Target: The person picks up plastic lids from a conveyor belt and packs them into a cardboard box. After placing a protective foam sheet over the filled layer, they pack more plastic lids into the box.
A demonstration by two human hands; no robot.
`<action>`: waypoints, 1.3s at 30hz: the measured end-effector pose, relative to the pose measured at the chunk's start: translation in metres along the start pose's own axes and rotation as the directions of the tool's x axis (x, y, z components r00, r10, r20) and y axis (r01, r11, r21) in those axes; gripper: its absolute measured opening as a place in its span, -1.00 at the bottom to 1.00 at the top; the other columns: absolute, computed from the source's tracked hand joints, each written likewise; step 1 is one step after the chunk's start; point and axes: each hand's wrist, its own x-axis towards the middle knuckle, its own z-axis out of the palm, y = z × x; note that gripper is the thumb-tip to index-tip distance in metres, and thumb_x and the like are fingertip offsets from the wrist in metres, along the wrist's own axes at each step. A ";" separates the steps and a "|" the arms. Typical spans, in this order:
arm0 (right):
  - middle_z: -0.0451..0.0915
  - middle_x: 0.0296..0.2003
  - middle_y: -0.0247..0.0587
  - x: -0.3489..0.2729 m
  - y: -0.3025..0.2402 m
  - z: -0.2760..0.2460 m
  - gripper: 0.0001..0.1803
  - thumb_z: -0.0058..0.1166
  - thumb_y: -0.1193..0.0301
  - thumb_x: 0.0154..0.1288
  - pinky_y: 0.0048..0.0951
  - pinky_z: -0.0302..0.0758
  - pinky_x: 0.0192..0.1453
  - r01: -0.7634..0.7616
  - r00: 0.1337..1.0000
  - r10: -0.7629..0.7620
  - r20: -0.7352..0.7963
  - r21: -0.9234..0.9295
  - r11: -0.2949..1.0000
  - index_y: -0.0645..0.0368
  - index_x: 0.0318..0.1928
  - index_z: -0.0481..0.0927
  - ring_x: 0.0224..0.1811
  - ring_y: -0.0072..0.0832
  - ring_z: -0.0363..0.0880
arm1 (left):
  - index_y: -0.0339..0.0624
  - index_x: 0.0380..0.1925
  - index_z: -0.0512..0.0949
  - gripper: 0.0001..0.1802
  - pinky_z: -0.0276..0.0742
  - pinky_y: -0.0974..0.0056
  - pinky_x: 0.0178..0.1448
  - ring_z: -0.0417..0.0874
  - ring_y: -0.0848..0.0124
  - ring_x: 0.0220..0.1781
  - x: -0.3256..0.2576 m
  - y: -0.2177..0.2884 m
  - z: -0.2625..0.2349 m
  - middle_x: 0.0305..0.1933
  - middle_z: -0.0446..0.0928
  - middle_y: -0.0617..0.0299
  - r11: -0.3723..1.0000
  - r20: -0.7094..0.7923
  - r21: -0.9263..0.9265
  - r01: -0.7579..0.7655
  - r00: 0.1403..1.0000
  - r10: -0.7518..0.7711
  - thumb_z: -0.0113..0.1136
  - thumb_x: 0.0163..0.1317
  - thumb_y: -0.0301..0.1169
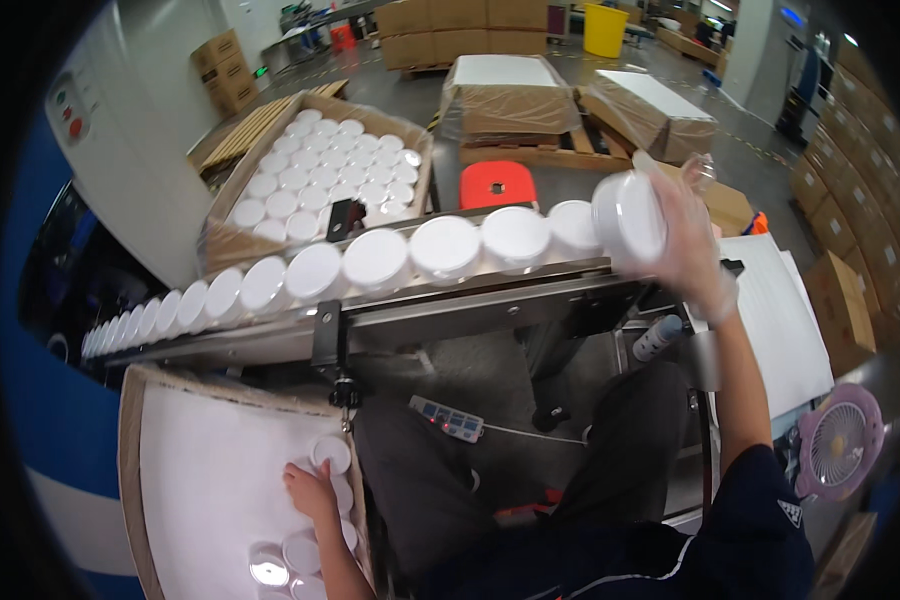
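Observation:
My right hand [690, 245], in a thin clear plastic glove, grips a tilted white round jar [630, 218] at the right end of the conveyor [430, 318]. Beside it, a row of similar white jars [445, 245] stretches along the belt to the far left. At lower left, my left hand [313, 492] is down inside a shallow cardboard box [195, 440] with a white bottom. Its fingers are spread, and the thumb touches the edge of a white jar [330, 455]. Several more white jars [302, 552] stand near that hand, partly hidden by my forearm.
Beyond the conveyor sits a large lined carton [420, 185] packed with white jars, near a red stool [497, 185]. A pink fan [840, 443] and a white-covered surface [770, 320] are on my right. A power strip [447, 418] and bottle [657, 338] lie below the conveyor.

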 end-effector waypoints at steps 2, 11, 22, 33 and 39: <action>0.43 -0.16 -0.08 0.012 0.050 0.006 0.05 0.40 0.05 -0.50 -0.21 0.29 0.02 -0.078 0.997 0.079 0.009 -0.072 0.994 0.20 0.12 0.27 -0.08 -0.14 0.40 | -0.27 -0.19 0.32 -0.32 0.47 0.09 -0.18 0.48 0.05 -0.15 0.000 0.015 0.001 -0.21 0.44 -0.03 0.997 0.055 0.024 -0.076 0.996 0.075 0.29 -0.13 0.03; 0.42 -0.06 0.00 0.033 0.043 0.029 -0.30 0.11 0.13 -0.08 -0.27 0.28 0.12 -0.139 0.799 -0.018 0.601 0.214 0.967 0.17 0.10 0.31 0.01 -0.13 0.39 | -0.27 -0.30 0.37 -0.39 0.45 0.01 -0.16 0.43 0.04 -0.08 0.007 -0.011 0.016 -0.17 0.35 0.03 0.945 0.088 -0.086 -0.316 0.942 0.323 0.39 -0.27 -0.11; 0.45 -0.07 -0.02 0.013 0.003 0.035 -0.26 -0.01 -0.07 0.06 -0.26 0.27 0.10 -0.047 0.995 0.061 -0.077 0.170 0.984 0.23 0.11 0.33 0.02 -0.15 0.38 | -0.29 0.01 0.22 -0.19 0.47 0.08 -0.12 0.53 0.06 -0.10 0.025 -0.020 0.039 0.06 0.32 -0.03 0.920 0.191 -0.178 -0.350 0.904 0.381 0.38 -0.23 -0.16; 0.38 -0.08 0.01 -0.014 -0.106 0.024 -0.16 -0.13 -0.22 0.07 -0.23 0.28 0.06 0.280 0.959 -0.228 -0.171 0.706 0.650 0.29 0.09 0.29 -0.06 -0.11 0.35 | -0.41 -0.28 0.48 -0.39 0.45 0.14 -0.15 0.55 0.07 -0.29 0.056 -0.026 0.052 -0.34 0.55 -0.12 0.907 0.208 -0.335 -0.256 0.919 0.336 0.36 -0.17 -0.07; 0.36 -0.07 -0.01 -0.013 -0.111 0.026 -0.16 -0.19 -0.24 0.08 -0.22 0.24 0.06 0.338 0.938 -0.157 -0.311 0.704 0.624 0.27 0.08 0.27 -0.07 -0.12 0.35 | -0.37 -0.34 0.46 -0.51 0.44 0.14 -0.25 0.52 0.10 -0.40 0.049 -0.036 0.057 -0.41 0.53 -0.07 0.829 -0.012 -0.376 -0.415 0.896 0.443 0.37 -0.15 -0.20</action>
